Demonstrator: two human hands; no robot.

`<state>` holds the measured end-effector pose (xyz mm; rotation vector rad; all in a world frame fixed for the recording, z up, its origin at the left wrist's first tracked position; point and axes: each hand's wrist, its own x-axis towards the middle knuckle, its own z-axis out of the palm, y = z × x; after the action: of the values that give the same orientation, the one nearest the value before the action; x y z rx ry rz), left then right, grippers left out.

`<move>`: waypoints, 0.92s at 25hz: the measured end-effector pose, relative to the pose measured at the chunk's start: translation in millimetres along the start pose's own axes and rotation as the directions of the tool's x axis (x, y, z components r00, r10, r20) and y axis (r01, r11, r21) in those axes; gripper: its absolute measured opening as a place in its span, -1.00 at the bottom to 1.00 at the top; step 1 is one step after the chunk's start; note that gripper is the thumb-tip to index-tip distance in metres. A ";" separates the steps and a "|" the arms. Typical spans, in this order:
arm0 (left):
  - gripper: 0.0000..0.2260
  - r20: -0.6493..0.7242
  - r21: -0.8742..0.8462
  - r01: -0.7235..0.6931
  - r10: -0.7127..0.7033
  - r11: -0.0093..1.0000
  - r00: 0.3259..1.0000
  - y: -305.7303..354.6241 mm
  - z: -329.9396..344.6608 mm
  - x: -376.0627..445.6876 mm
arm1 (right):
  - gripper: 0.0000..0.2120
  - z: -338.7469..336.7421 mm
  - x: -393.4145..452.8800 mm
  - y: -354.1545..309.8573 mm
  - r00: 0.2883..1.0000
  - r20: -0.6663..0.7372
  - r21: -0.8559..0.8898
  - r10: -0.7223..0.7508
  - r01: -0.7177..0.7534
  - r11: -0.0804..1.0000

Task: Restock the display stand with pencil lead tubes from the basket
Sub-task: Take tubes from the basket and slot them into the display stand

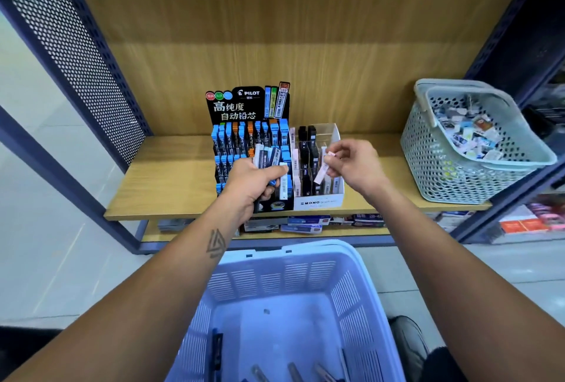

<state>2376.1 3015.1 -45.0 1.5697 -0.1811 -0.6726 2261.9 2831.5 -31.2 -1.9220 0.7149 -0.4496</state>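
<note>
Gripping tube bundle, left hand hides stand front (labels blurred).

Wooden shelf: display stand, white box, grey basket

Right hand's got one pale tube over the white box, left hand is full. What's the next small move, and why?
Probably lower the pale tube into an open slot of the white MONO box. The right hand pinches it just above that box, tilted towards its compartments, while the left hand grips a bundle of tubes in front of the black Pilot stand, waiting to be placed.
</note>
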 end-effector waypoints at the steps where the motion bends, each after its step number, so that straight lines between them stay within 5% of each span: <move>1: -0.68 -0.006 -0.002 -0.012 0.012 1.000 1.000 3.2 2.0 2.3 | -0.87 0.8 6.5 -2.8 0.999 -0.036 -0.004 -0.014 0.014 1.000; 8: -0.55 -0.059 -0.032 -0.074 0.072 0.997 0.996 17.7 6.8 32.7 | -0.88 21.7 64.3 -36.2 0.935 -0.115 -0.295 -0.335 0.290 0.911; 10: -0.66 -0.054 -0.039 -0.092 0.090 0.995 0.994 18.1 3.9 39.3 | -0.86 30.4 80.8 -36.6 0.917 -0.093 -0.376 -0.388 0.328 0.867; 17: -0.74 -0.041 -0.069 -0.051 0.048 0.996 0.998 8.5 -7.7 42.9 | -0.85 60.4 107.0 -17.3 0.918 -0.004 -0.571 -0.398 0.324 0.754; 23: -0.67 -0.035 -0.162 -0.010 0.005 0.987 0.999 10.0 -16.7 38.6 | -0.80 70.0 112.4 -3.9 0.940 -0.035 -0.569 -0.341 0.261 0.779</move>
<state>2418.8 3008.8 -47.8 1.4233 -0.1036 -0.6377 2389.3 2807.0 -58.1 -2.6075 0.6720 -0.6262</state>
